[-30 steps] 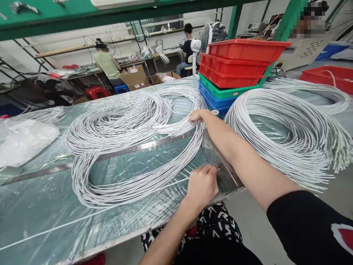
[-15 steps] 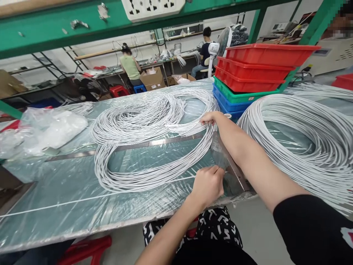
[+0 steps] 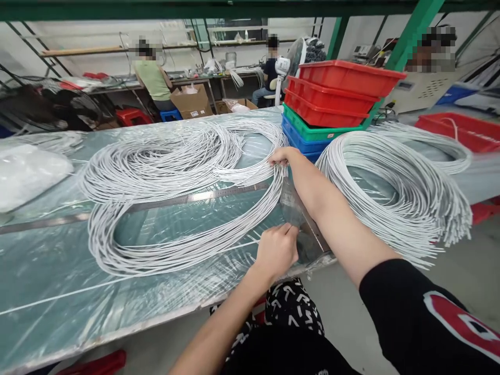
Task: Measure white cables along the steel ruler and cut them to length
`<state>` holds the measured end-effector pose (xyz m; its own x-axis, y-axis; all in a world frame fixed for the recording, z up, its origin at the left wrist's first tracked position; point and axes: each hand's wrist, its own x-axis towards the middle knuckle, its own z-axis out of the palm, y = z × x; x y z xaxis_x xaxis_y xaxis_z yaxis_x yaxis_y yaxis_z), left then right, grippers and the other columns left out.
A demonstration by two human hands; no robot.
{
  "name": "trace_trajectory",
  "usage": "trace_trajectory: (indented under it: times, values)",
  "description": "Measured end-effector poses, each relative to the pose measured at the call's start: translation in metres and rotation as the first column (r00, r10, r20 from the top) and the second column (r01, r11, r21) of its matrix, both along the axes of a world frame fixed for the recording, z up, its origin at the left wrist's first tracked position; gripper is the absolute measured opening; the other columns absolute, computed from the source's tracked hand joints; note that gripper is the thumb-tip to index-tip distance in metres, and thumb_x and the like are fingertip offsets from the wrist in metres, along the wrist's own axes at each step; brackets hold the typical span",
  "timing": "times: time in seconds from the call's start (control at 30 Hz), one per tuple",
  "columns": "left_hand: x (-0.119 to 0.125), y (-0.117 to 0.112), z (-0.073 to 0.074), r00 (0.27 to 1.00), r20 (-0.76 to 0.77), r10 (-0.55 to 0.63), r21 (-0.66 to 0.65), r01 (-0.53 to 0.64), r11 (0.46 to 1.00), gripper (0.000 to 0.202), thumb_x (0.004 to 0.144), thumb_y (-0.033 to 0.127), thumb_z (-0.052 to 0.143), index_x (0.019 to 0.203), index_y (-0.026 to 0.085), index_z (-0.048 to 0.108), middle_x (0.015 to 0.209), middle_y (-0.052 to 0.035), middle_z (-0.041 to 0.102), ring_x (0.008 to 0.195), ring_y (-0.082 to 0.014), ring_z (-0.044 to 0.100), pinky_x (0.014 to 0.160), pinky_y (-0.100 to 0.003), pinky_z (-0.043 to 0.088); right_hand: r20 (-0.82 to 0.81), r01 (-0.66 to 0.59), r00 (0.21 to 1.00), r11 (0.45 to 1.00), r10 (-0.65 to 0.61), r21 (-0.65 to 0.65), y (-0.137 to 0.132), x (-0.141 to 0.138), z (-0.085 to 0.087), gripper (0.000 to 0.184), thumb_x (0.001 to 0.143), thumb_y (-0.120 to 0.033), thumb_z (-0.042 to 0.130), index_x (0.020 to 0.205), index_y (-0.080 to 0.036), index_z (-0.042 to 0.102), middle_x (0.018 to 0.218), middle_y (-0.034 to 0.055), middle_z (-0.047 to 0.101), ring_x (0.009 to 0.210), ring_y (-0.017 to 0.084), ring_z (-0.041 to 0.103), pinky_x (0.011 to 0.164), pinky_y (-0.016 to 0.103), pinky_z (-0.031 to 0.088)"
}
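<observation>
My right hand reaches across the table and pinches strands at the right edge of a large coil of white cables. My left hand is closed near the table's front edge, pinching the end of a single white cable that runs left along the plastic-covered tabletop. A long steel ruler lies across the table under the coil.
A second big bundle of white cables lies to the right. Stacked red, green and blue trays stand behind it. A white plastic bag sits at far left. Other people sit at benches in the background.
The view has swung and shifted; both hands keep their hold, the left hand sitting slightly further left along the front edge.
</observation>
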<state>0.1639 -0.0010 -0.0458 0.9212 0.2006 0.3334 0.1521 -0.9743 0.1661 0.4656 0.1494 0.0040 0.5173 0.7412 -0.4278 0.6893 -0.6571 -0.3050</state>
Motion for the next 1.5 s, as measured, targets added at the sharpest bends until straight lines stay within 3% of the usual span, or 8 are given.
trace_trajectory:
  times: [0.4, 0.7, 1.07, 1.23, 1.5]
  values:
    - [-0.001, 0.0, -0.003, 1.0, -0.024, -0.017, 0.023, 0.017, 1.0, 0.016, 0.081, 0.002, 0.049, 0.081, 0.016, 0.057, 0.076, -0.004, 0.056, 0.068, -0.0189, 0.057, 0.058, -0.031, 0.04, 0.015, 0.014, 1.0, 1.0, -0.014, 0.012, -0.008, 0.014, 0.003, 0.02, 0.088, -0.031, 0.065, 0.099, -0.014, 0.067, 0.058, -0.0024, 0.043, 0.049, 0.01, 0.04, 0.054, 0.025, 0.041]
    - [-0.001, 0.001, -0.005, 1.0, -0.014, -0.024, 0.055, 0.025, 0.998, 0.013, 0.081, 0.003, 0.051, 0.081, 0.015, 0.056, 0.076, -0.0045, 0.057, 0.068, -0.0193, 0.058, 0.058, -0.03, 0.04, -0.067, 0.045, 0.997, 0.998, -0.043, 0.038, -0.019, 0.01, 0.004, 0.025, 0.086, -0.037, 0.069, 0.091, -0.014, 0.063, 0.055, -0.0042, 0.041, 0.045, 0.007, 0.035, 0.051, 0.022, 0.042]
    - [-0.002, -0.002, -0.004, 1.0, -0.024, -0.013, 0.074, 0.015, 0.997, 0.012, 0.084, 0.006, 0.051, 0.085, 0.014, 0.059, 0.081, -0.0055, 0.06, 0.073, -0.0196, 0.06, 0.062, -0.03, 0.043, -0.254, 0.131, 0.96, 0.99, -0.116, 0.045, -0.031, 0.015, -0.005, 0.023, 0.098, -0.036, 0.054, 0.092, -0.015, 0.061, 0.051, -0.0084, 0.026, 0.041, 0.006, 0.026, 0.046, 0.02, 0.037]
    - [-0.002, 0.0, -0.005, 1.0, -0.006, -0.031, 0.109, 0.031, 0.994, 0.013, 0.085, 0.006, 0.048, 0.085, 0.014, 0.059, 0.08, -0.0051, 0.06, 0.071, -0.0195, 0.059, 0.061, -0.031, 0.043, -0.306, 0.141, 0.945, 0.988, -0.114, 0.067, -0.033, 0.016, -0.007, 0.02, 0.1, -0.033, 0.052, 0.093, -0.015, 0.059, 0.051, -0.0087, 0.027, 0.04, 0.006, 0.023, 0.045, 0.02, 0.036]
    - [-0.002, 0.0, -0.007, 0.999, -0.009, -0.042, 0.123, 0.043, 0.992, 0.014, 0.083, 0.005, 0.049, 0.086, 0.015, 0.058, 0.081, -0.0048, 0.06, 0.071, -0.019, 0.059, 0.061, -0.031, 0.042, -0.226, 0.123, 0.968, 0.99, -0.106, 0.065, -0.034, 0.02, -0.009, 0.024, 0.096, -0.038, 0.059, 0.097, -0.014, 0.062, 0.055, -0.0075, 0.033, 0.04, 0.005, 0.025, 0.045, 0.02, 0.038]
